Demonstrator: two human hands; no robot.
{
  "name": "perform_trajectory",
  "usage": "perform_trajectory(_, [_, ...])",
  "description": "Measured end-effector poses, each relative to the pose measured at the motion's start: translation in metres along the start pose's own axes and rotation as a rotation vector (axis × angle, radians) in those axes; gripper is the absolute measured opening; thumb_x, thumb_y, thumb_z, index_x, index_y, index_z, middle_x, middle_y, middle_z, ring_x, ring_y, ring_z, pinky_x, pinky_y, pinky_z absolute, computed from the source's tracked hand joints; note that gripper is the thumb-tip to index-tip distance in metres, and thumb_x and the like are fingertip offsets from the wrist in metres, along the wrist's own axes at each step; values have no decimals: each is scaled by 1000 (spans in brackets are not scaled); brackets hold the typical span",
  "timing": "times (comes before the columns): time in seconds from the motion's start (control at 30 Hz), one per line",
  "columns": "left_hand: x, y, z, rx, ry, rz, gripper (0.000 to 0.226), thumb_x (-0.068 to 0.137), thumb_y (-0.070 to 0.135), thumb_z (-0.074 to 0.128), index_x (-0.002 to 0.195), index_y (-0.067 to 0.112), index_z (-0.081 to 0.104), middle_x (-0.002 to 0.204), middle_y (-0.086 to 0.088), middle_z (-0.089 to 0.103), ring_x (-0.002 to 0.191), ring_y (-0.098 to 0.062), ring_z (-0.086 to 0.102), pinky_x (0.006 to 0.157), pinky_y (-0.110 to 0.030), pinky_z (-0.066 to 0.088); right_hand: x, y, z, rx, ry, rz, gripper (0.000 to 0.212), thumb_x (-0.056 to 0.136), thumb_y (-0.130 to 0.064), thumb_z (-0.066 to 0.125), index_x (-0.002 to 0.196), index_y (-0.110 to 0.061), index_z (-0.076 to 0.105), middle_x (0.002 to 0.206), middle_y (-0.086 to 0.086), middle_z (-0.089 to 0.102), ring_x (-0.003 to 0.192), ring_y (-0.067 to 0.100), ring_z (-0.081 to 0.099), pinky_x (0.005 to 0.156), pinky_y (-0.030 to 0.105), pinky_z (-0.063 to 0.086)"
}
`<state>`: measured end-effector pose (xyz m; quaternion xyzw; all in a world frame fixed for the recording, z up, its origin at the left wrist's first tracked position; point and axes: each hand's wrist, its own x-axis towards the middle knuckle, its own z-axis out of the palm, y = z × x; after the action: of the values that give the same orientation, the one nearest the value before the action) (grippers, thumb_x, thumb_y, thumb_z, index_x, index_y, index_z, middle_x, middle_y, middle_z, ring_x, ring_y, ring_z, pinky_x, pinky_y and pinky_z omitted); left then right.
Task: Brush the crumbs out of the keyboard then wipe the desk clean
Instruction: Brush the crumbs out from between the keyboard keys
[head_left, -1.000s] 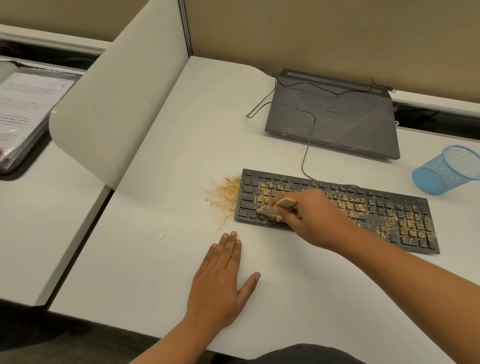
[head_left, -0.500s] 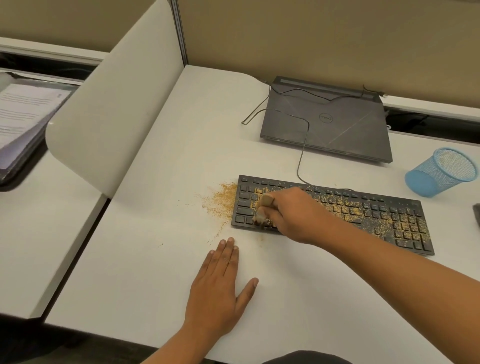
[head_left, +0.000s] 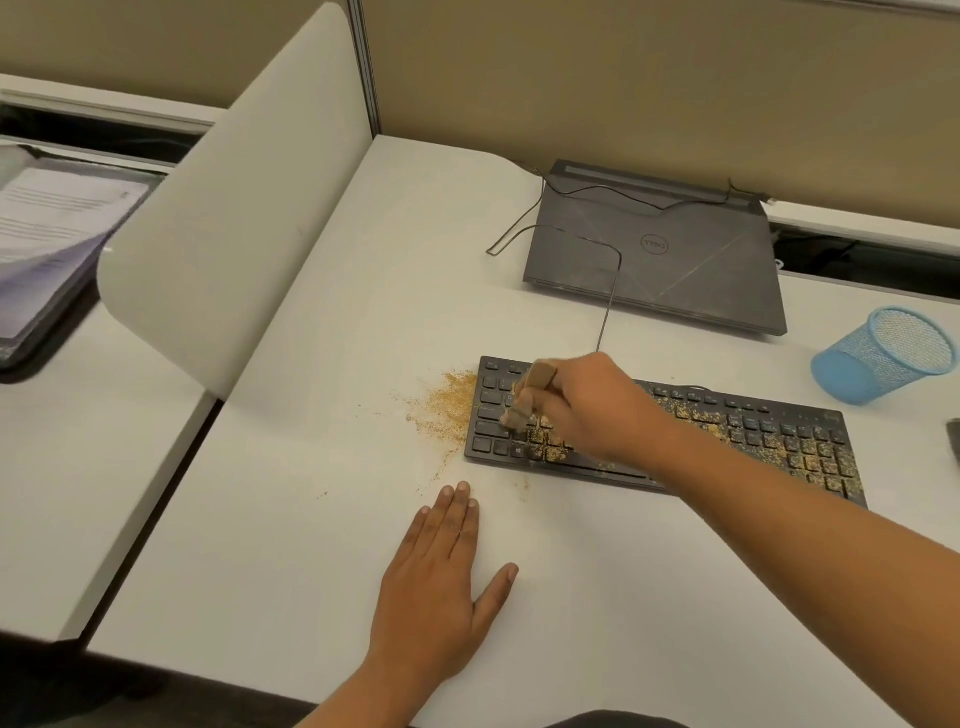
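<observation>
A black keyboard (head_left: 769, 431) lies on the white desk (head_left: 322, 415), its keys strewn with tan crumbs. A pile of crumbs (head_left: 449, 408) sits on the desk just off the keyboard's left end. My right hand (head_left: 592, 410) grips a small wooden-handled brush (head_left: 524, 400), whose bristles touch the keys at the keyboard's left end. My left hand (head_left: 441, 582) rests flat on the desk in front of the keyboard, fingers straight, holding nothing.
A closed grey laptop (head_left: 660, 249) lies behind the keyboard with a thin cable across it. A blue mesh cup (head_left: 883, 353) lies tipped at the right. A curved white divider (head_left: 228, 208) stands at the left, with papers (head_left: 47, 234) beyond it.
My right hand swept the brush leftward across the keys toward the keyboard's left end. My left hand stayed flat on the desk.
</observation>
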<state>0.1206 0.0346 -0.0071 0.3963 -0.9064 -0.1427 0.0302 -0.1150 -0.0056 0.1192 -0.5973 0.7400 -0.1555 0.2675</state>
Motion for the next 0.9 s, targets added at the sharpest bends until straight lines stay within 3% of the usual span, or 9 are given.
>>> perform_trajectory(0.07, [0, 0, 1, 0, 3, 4, 72, 99, 62, 28, 149, 12, 40, 158, -2, 31, 147, -16, 25, 116, -32, 18, 10, 4, -2, -7, 35, 27, 20, 101, -27, 50, 89, -22, 66, 79, -12, 64, 63, 1, 54, 57, 20, 39])
perform_trajectory(0.2, [0, 0, 2, -8, -2, -2, 72, 99, 63, 27, 148, 12, 40, 158, -2, 30, 147, -16, 25, 115, -33, 21, 24, 6, -6, -122, -70, 16, 24, 101, -32, 50, 89, -17, 65, 86, -1, 65, 75, 16, 60, 67, 34, 51])
perform_trajectory(0.27, [1, 0, 2, -6, -3, -2, 72, 99, 63, 28, 149, 12, 40, 158, -1, 30, 148, -15, 23, 115, -33, 20, 31, 2, -12, -126, -18, -15, 24, 101, -31, 49, 91, -18, 65, 89, -1, 66, 77, 17, 60, 69, 34, 51])
perform_trajectory(0.43, [0, -2, 3, -9, -1, -5, 73, 98, 63, 29, 148, 12, 40, 158, -1, 30, 147, -14, 23, 115, -32, 19, 40, -5, -19, -262, -57, 5, 35, 102, -31, 49, 68, -23, 46, 72, -6, 49, 63, 11, 47, 52, 26, 32])
perform_trajectory(0.57, [1, -1, 3, -15, 9, -2, 73, 98, 63, 28, 147, 11, 42, 157, -2, 33, 147, -14, 23, 113, -34, 22, 45, 0, -22, -159, 17, -13, 25, 101, -27, 49, 91, -9, 63, 84, -4, 62, 74, 13, 57, 64, 31, 48])
perform_trajectory(0.7, [2, -1, 3, -16, 19, 7, 73, 98, 63, 28, 146, 10, 44, 157, -3, 34, 146, -14, 23, 114, -33, 22, 43, 6, -14, -195, -60, -4, 29, 101, -33, 50, 95, -11, 68, 84, 1, 63, 70, 16, 56, 61, 32, 45])
perform_trajectory(0.8, [2, -1, 3, -14, 24, 9, 73, 98, 63, 28, 145, 9, 46, 156, -3, 35, 146, -14, 24, 113, -34, 23, 46, 8, -16, -119, 42, -16, 23, 101, -31, 50, 98, -15, 67, 97, 0, 68, 84, 17, 61, 75, 34, 52])
perform_trajectory(0.9, [1, -2, 3, -17, 27, 13, 73, 98, 63, 28, 144, 9, 46, 156, -3, 35, 146, -14, 24, 113, -34, 23, 47, 7, -15, -231, -39, -7, 24, 102, -32, 49, 90, -14, 60, 85, 1, 61, 71, 13, 55, 60, 28, 43])
